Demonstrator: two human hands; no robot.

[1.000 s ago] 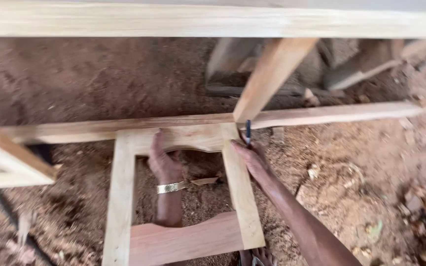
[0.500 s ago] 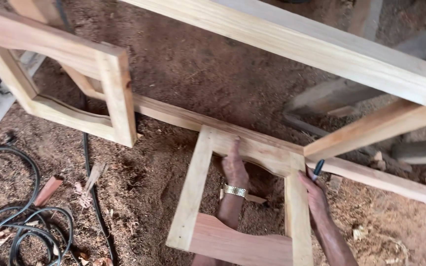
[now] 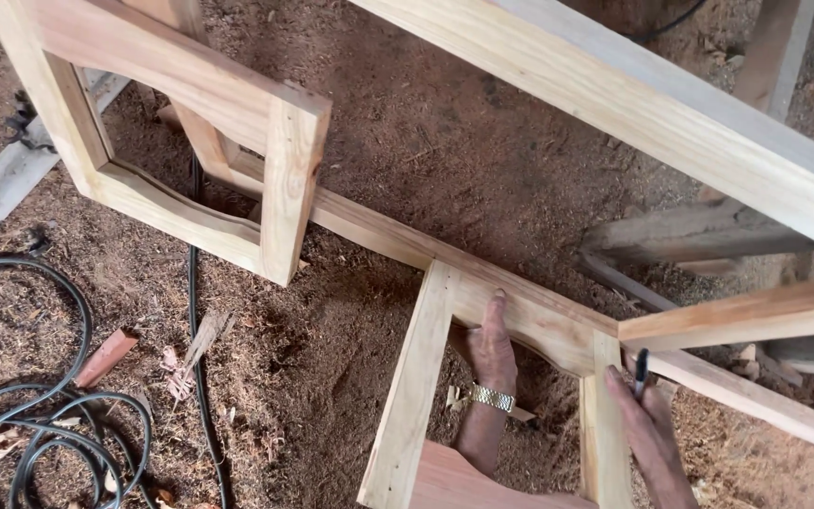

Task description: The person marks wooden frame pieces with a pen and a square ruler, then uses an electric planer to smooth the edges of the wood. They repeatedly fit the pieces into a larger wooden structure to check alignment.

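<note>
head view: left hand reaches up through the opening of the lower wooden frame, fingers extended and pressed flat against the frame's curved top rail, grasping nothing; a metal wristwatch sits on the wrist. right hand lies at the frame's right upright, fingers clenched on a dark pen-like tool, tip pointing up beside the joint. frame rests on a sawdust floor, joined to a long diagonal rail. second frame upper left. black cables coil lower left.
</note>
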